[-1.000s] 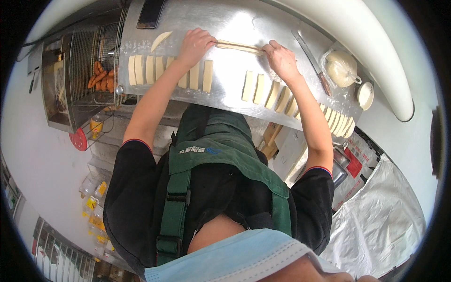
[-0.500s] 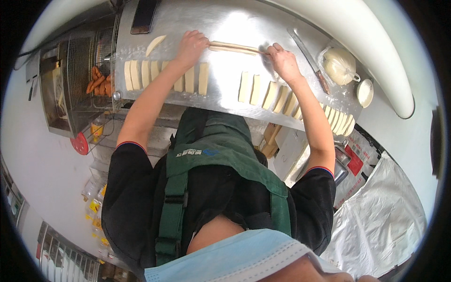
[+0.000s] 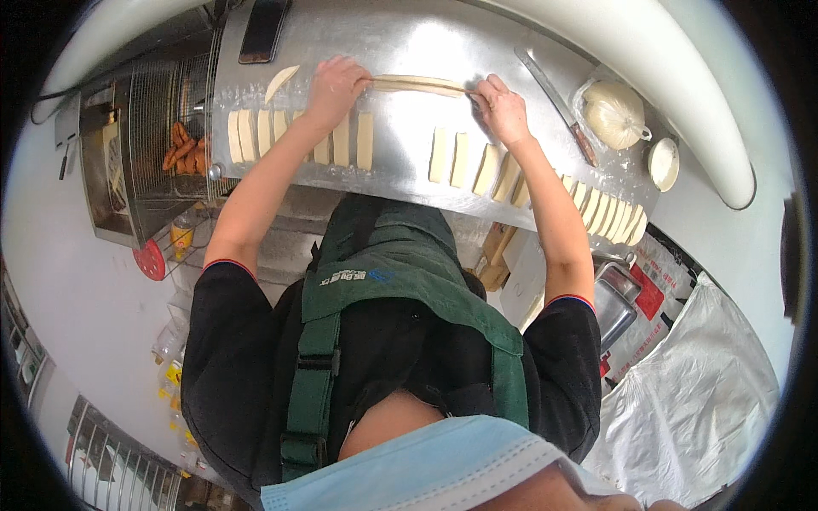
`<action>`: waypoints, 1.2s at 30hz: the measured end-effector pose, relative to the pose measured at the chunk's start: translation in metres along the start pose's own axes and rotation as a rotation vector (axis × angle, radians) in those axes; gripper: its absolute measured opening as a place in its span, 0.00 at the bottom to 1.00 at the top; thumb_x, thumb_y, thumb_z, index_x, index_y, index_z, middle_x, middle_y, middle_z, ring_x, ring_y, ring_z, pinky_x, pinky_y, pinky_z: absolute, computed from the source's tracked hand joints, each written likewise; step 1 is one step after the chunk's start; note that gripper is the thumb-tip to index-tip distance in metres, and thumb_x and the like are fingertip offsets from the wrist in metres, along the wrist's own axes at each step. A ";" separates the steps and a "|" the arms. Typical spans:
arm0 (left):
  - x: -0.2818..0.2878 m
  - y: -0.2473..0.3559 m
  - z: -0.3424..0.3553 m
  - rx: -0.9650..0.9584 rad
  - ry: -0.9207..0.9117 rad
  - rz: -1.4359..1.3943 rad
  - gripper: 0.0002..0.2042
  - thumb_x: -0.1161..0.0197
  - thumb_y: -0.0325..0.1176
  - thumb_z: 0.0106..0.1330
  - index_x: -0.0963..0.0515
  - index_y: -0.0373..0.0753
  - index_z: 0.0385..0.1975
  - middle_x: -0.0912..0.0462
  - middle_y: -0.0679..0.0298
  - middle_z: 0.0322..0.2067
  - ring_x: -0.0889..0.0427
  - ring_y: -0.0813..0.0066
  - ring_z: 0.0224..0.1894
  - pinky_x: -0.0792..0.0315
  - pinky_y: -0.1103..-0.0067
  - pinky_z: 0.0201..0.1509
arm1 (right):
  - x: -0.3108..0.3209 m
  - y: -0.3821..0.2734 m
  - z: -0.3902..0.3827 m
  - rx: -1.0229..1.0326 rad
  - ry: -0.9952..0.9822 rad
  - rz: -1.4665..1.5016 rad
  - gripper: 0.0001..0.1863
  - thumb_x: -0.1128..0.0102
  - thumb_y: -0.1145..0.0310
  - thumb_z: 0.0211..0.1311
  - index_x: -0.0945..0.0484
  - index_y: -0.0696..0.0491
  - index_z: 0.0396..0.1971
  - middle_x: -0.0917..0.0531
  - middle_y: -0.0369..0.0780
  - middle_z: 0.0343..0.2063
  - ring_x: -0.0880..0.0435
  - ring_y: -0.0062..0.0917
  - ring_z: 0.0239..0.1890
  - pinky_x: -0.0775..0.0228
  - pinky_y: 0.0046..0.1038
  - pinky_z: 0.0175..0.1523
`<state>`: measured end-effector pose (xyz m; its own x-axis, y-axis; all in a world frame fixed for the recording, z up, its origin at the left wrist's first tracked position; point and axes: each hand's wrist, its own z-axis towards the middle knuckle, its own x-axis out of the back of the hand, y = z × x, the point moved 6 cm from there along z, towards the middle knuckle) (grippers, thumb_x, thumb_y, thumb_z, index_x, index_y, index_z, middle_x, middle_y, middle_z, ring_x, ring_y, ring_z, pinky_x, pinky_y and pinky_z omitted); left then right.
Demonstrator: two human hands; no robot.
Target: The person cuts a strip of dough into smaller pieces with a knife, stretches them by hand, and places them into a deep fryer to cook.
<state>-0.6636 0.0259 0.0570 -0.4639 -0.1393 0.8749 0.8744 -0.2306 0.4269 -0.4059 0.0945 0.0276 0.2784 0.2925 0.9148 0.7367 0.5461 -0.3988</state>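
Between my two hands, a long, pale, folded dough strip (image 3: 417, 85) is stretched sideways along the steel table (image 3: 400, 43). My left hand (image 3: 335, 94) has its fingertips closed on the strip's left end. The right end is pinched by my right hand (image 3: 501, 111). Below my left hand lies a row of cut dough pieces (image 3: 365, 140), partly hidden by my forearm; a thin crescent of dough (image 3: 280, 83) sits above it. A second row of pieces (image 3: 460, 162) runs along the front edge toward the right, partly behind my right forearm.
A knife (image 3: 545, 89), a bag of pale dough (image 3: 613, 115) and a white bowl (image 3: 663, 164) are on the right. A dark phone (image 3: 262, 30) lies at the back left. Left of the table, fried dough sticks (image 3: 183, 153) rest in a wire rack. A curved white pipe (image 3: 699, 111) borders the upper right.
Both hands have shifted left with the dough strip, the left hand farther, so the strip between them looks somewhat longer.
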 end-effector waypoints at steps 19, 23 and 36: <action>-0.069 -0.030 -0.015 0.677 -0.170 -0.502 0.15 0.31 0.40 0.52 0.21 0.36 0.32 0.19 0.58 0.32 0.21 0.69 0.37 0.28 0.74 0.42 | 0.005 0.046 -0.021 -0.368 0.308 0.112 0.12 0.38 0.63 0.54 0.24 0.56 0.33 0.26 0.45 0.34 0.22 0.38 0.39 0.29 0.36 0.43; -0.061 -0.003 -0.008 0.761 -0.092 -0.622 0.14 0.32 0.34 0.50 0.27 0.35 0.32 0.22 0.60 0.30 0.22 0.72 0.34 0.28 0.77 0.40 | -0.048 0.020 -0.008 -0.623 0.122 0.495 0.13 0.38 0.64 0.54 0.23 0.58 0.32 0.23 0.45 0.36 0.21 0.32 0.39 0.30 0.32 0.48; 0.022 -0.110 -0.072 1.004 0.349 -1.732 0.16 0.38 0.22 0.57 0.34 0.36 0.43 0.25 0.60 0.37 0.24 0.72 0.37 0.27 0.77 0.40 | 0.007 -0.004 -0.035 -0.616 0.426 1.840 0.06 0.35 0.75 0.53 0.22 0.50 0.31 0.19 0.33 0.29 0.22 0.19 0.31 0.28 0.24 0.40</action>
<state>-0.7799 -0.0209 0.0129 -0.6256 -0.5737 -0.5286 -0.7302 0.1920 0.6558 -0.3854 0.0666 0.0377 0.8501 -0.1375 -0.5084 -0.5087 -0.4644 -0.7250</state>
